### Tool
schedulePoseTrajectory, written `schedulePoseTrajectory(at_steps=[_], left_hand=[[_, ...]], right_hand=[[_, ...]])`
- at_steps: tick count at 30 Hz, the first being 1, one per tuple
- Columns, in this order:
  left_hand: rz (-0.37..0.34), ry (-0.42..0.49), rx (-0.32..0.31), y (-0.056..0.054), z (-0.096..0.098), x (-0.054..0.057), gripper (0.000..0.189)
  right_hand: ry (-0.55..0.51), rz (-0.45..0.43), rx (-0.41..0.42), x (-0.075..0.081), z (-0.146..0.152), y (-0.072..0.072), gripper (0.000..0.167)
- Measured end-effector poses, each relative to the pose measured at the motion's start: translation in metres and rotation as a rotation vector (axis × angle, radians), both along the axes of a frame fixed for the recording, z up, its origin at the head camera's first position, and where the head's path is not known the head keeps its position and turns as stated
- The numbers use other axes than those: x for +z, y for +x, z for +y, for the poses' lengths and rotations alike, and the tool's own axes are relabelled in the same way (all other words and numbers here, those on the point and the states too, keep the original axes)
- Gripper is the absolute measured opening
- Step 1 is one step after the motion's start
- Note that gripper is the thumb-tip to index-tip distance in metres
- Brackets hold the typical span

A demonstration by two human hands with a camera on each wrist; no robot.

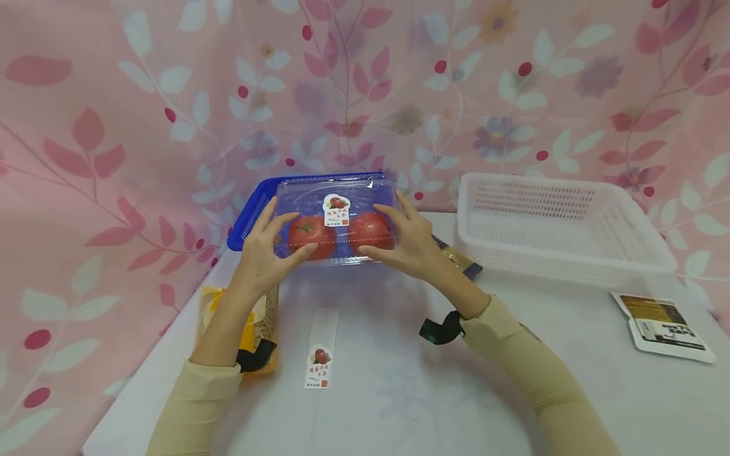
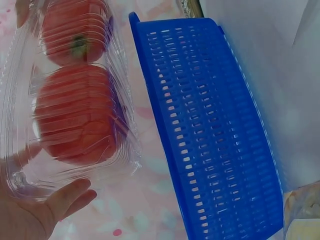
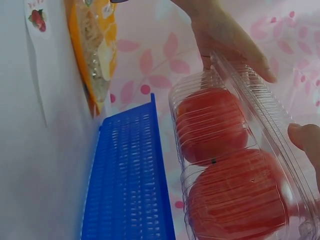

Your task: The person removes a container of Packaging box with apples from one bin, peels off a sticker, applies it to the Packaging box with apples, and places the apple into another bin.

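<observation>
Both hands hold up a clear plastic clamshell box (image 1: 305, 196) with two red apples (image 1: 312, 235) inside. The lid bears a white sticker (image 1: 336, 214) with a fruit picture. My left hand (image 1: 263, 253) grips the box's left end, thumb along the near edge and fingers over the lid. On the opposite end, my right hand (image 1: 406, 240) holds it in much the same way. The left wrist view shows the apples through the ribbed clear wall. Behind and below the box is a blue perforated basket (image 1: 251, 214), partly hidden by it in the head view.
A white perforated basket (image 1: 559, 253) stands at the back right. Near the left forearm lies a yellow bag (image 1: 265, 326); a strip with another fruit sticker (image 1: 319, 367) is in front. A dark gold packet (image 1: 461, 261) and a brown-white pouch (image 1: 664, 326) lie to the right.
</observation>
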State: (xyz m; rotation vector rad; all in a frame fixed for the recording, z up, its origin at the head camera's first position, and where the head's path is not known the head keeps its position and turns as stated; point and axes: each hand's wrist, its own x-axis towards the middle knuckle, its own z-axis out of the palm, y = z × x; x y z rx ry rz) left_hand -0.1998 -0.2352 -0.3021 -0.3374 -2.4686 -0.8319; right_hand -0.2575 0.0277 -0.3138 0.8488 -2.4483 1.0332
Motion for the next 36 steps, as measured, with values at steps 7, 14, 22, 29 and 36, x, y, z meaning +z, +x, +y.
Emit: schedulePoseTrajectory(at_steps=[7, 14, 22, 29, 36], left_hand=[[0.016, 0.03, 0.024, -0.019, -0.01, -0.002, 0.058], [0.074, 0.097, 0.056, -0.041, -0.02, -0.002, 0.049], [0.103, 0.122, 0.104, -0.063, -0.036, 0.001, 0.049], [0.088, 0.098, 0.155, -0.078, -0.047, 0.0, 0.049], [0.042, 0.082, 0.172, -0.095, -0.051, -0.002, 0.046]], right_hand=[[-0.003, -0.057, -0.022, 0.001, -0.016, -0.014, 0.074], [0.036, -0.064, -0.059, 0.006, -0.032, -0.03, 0.074], [0.064, -0.073, -0.078, 0.011, -0.053, -0.051, 0.077], [0.042, -0.087, -0.062, 0.008, -0.064, -0.067, 0.071], [0.018, -0.169, -0.052, 0.006, -0.069, -0.079, 0.072]])
